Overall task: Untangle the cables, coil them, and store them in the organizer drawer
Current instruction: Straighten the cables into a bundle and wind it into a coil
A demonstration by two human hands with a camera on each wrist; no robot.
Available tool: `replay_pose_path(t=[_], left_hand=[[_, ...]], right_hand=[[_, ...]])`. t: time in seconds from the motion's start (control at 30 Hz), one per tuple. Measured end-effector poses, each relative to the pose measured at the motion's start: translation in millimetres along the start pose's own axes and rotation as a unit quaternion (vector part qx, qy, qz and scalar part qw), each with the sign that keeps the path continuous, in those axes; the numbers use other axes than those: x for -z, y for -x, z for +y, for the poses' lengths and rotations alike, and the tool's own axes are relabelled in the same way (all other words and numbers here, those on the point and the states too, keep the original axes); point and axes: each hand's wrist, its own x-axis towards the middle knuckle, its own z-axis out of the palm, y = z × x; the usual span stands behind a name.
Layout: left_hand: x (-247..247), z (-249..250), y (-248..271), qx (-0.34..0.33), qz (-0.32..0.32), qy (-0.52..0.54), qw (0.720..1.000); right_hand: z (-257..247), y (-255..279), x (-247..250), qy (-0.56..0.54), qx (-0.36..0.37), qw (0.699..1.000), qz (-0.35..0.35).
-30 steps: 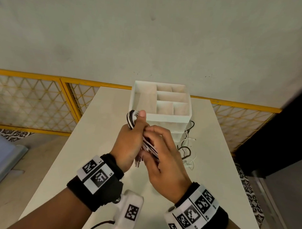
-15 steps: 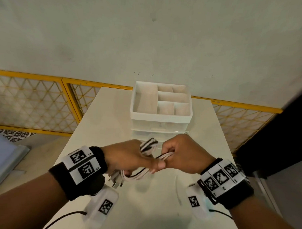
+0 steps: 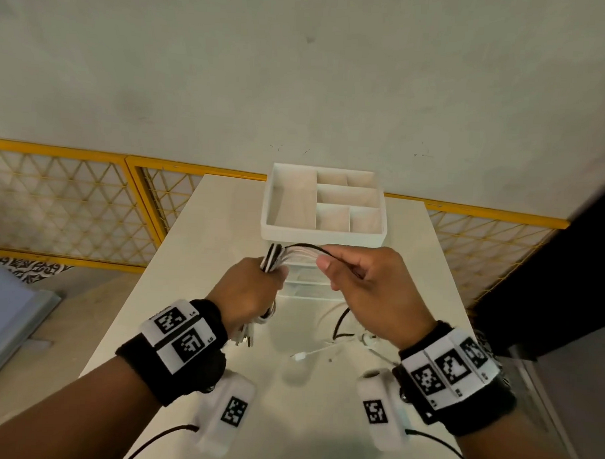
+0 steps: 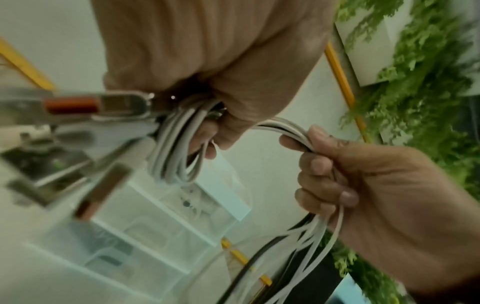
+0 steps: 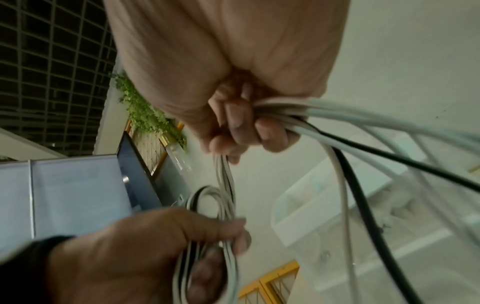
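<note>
Since half a second ago, both hands have been raised from low over the table to just in front of the organizer, and the right hand has been drawn apart from the left, so that a short span of cables is now stretched between them. The left hand (image 3: 254, 289) is closed around a coiled bundle of white and black cables (image 3: 295, 255), with the looped end seen above the fist and the plug ends (image 3: 244, 337) hanging below it. In the left wrist view, the coil (image 4: 179, 144) is seen wrapped through the curled fingers, with blurred USB connectors beside it. The right hand (image 3: 371, 290) is closed on the loose strands of the same bundle, pinched between thumb and curled fingers; in the right wrist view, white strands and one black strand (image 5: 363, 205) are seen trailing away from the fist. The rest of the cable length (image 3: 345, 334) lies slack on the white table (image 3: 196, 277), below the right hand. The white organizer (image 3: 323, 230) is placed at the far end of the table, its divided top tray open, with clear drawers (image 3: 309, 284) beneath, partly hidden by the hands. A yellow mesh fence (image 3: 65, 200) is seen behind the table.
</note>
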Motion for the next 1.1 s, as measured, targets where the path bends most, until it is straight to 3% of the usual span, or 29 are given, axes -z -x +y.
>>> replay_pose_path(t=[0.17,0.4,0.53,0.6,0.67,0.77,0.83,0.97,1.1], left_hand=[[0.4,4.5,-1.6,0.021,-0.007,0.052,0.998],[-3.7,7.4,1.5,-0.013,-0.03,0.062,0.998],[-2.7,17.1,16.3,-0.069,-0.136,0.184,0.971],[-2.6,21.0,21.8,-0.112,-0.146,0.177,0.967],[-8.3,24.2,24.3,-0.13,-0.13,0.167,0.969],[-19.8,31.2,22.4,-0.072,-0.09,0.218,0.969],[-23.3,33.2,17.5,-0.017,-0.034,0.287,0.957],[-21.4,24.8,8.6,0.008,0.099,0.285,0.953],[-7.9,24.5,3.3,0.03,0.109,0.401,0.909]], right_hand=[[4.0,9.2,-13.9,-0.043,0.025,0.997,0.059],[6.4,4.4,-11.4,-0.074,0.034,0.992,0.093],[5.8,5.7,-18.1,-0.109,0.034,0.985,0.126],[4.4,9.2,-27.2,-0.102,0.052,0.983,0.146],[5.1,14.1,-42.8,-0.078,0.073,0.985,0.138],[9.7,22.8,-66.8,-0.024,0.072,0.994,0.079],[14.8,28.1,-74.1,0.03,0.066,0.997,0.035],[22.9,34.7,-72.6,0.025,0.094,0.995,-0.001],[36.4,41.4,-67.6,-0.039,0.115,0.993,0.003]])
